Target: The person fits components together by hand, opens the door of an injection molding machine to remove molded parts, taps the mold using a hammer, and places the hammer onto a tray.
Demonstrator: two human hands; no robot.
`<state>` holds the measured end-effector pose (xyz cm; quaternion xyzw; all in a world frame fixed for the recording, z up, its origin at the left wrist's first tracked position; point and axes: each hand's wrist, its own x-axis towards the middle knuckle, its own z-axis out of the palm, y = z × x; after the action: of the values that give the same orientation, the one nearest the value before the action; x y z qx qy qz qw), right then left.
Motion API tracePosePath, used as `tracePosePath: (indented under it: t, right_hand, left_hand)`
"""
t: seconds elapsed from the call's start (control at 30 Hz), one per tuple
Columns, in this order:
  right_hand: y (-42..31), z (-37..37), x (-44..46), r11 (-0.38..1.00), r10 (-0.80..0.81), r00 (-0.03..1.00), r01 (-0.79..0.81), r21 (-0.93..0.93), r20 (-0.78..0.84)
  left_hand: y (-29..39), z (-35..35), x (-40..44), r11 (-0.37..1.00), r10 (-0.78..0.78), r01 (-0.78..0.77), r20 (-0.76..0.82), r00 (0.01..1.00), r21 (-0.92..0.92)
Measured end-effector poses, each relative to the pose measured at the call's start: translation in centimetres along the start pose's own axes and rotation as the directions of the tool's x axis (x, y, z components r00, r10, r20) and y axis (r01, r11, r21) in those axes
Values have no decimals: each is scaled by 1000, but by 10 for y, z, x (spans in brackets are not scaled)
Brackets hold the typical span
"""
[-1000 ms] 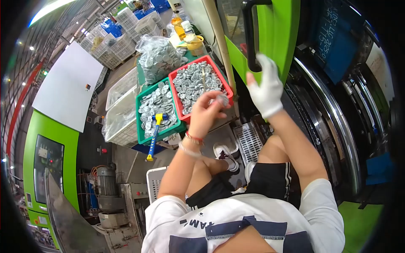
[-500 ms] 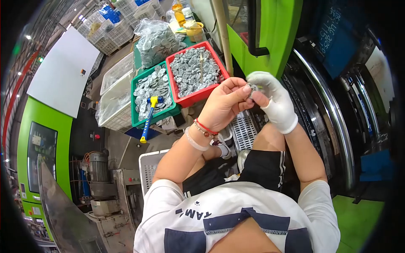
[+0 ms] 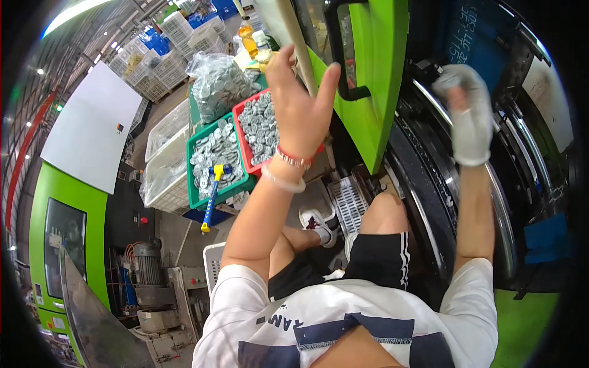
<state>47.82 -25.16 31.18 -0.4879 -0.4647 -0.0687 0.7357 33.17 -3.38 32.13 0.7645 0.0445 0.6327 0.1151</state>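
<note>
My left hand (image 3: 300,107) is bare, raised in front of the red bin (image 3: 245,144) of grey round parts. Its thumb and fingers are spread, and no part shows in it. My right hand (image 3: 471,122), in a white glove with the thumb tip bare, is over by the machine's metal bars on the right. Motion smears its fingers, so whether they hold anything does not show. Left of the red bin stands a green bin (image 3: 190,175) of flat grey discs. Across that bin's front edge lies a hammer (image 3: 213,197) with a blue and yellow handle.
A clear bag of grey discs (image 3: 218,92) sits behind the bins, near some bottles (image 3: 247,40). The green machine door (image 3: 383,73) with its black handle rises between my hands. White crates (image 3: 169,156) stand at the left. A slotted white basket (image 3: 350,199) is by my legs.
My hands were together around a small grey part and have come apart. The left went up and left, fingers spreading; the right moved right toward the machine. The part is out of sight.
</note>
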Motion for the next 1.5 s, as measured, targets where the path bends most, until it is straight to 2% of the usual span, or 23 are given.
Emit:
tracePosePath:
  t: [0.1, 0.17, 0.2, 0.23, 0.27, 0.3, 0.33, 0.37, 0.4, 0.43, 0.47, 0.5, 0.53, 0.57, 0.63, 0.73, 0.77, 0.83, 1.0, 1.17, 1.3, 1.37, 1.5]
  right_hand:
    - [20, -86, 47, 977, -133, 951, 78, -201, -279]
    - [24, -134, 70, 950, -128, 884, -21, -312, -450]
    - [25, -159, 80, 921, -146, 873, -52, -387, -465]
    - [35, -193, 87, 884, -165, 856, -91, -458, -489]
    - [82, -278, 99, 963, -228, 894, 151, -221, -386]
    - [68, -275, 105, 996, 16, 859, -56, -64, -511]
    - [41, -268, 97, 643, -210, 831, -278, -713, -514]
    - [47, -291, 102, 488, -330, 785, -333, -807, -524]
    - [42, -302, 105, 479, -389, 794, -259, -839, -467]
    - [52, -316, 115, 597, -342, 761, -278, -753, -552]
    - [52, -322, 124, 567, -288, 766, -348, -746, -575]
    - [84, -364, 138, 781, -251, 799, -166, -603, -546]
    - [79, -354, 140, 839, -283, 782, -78, -538, -555]
    - [87, -367, 147, 814, -268, 791, -120, -569, -551]
    - [95, -384, 158, 794, -322, 745, -123, -595, -584]
    - [94, -394, 173, 810, -275, 759, -147, -567, -590]
    - [91, -392, 174, 809, -275, 759, -149, -568, -591]
    - [88, -392, 175, 717, -278, 785, -215, -663, -554]
    - [88, -405, 177, 762, -234, 810, -191, -619, -538]
    - [87, -410, 184, 541, -340, 840, -193, -819, -423]
    - [83, -405, 190, 451, -367, 833, -231, -862, -415]
    - [71, -392, 188, 475, -225, 829, -365, -801, -512]
    - [80, -398, 195, 380, -297, 779, -434, -817, -552]
  left_hand:
    - [-3, 32, 24, 999, 0, -3, -61, 998, -49]
    - [3, 48, 30, 969, -142, 171, 164, 976, -177]
    - [-1, 59, 25, 953, -174, 201, 134, 976, -225]
    - [-10, 73, 19, 974, -97, 100, 24, 995, -201]
    - [-14, 81, 13, 970, -180, 180, 20, 984, -161]
    - [-21, 84, 10, 941, -266, 280, 97, 959, -187]
    - [-37, 86, 3, 985, -83, 94, 78, 993, -145]
    - [-45, 95, -6, 966, -38, 43, 28, 999, -256]
    - [-44, 89, -2, 965, -181, 194, 85, 980, -176]
    - [-59, 95, -3, 834, -367, 384, 120, 922, -397]
    - [-46, 97, -5, 859, -294, 258, -13, 956, -441]
    - [-33, 94, -1, 869, -369, 342, -6, 930, -357]
    - [-28, 94, 0, 865, -325, 306, 21, 946, -398]
    - [-15, 93, 1, 820, -335, 324, 65, 940, -471]
    - [7, 93, 8, 817, -339, 321, 51, 939, -479]
    - [3, 92, 6, 811, -342, 335, 75, 937, -480]
    - [11, 94, 8, 833, -342, 317, 28, 939, -453]
    - [4, 91, 6, 833, -333, 337, 88, 939, -439]
    - [9, 95, 6, 856, -342, 319, 16, 939, -407]
    - [9, 96, 6, 871, -327, 295, -16, 945, -392]
    - [5, 94, 4, 888, -302, 278, -11, 953, -366]
    - [6, 94, 4, 893, -293, 272, -5, 956, -359]
    - [12, 95, 5, 859, -332, 310, 17, 943, -407]
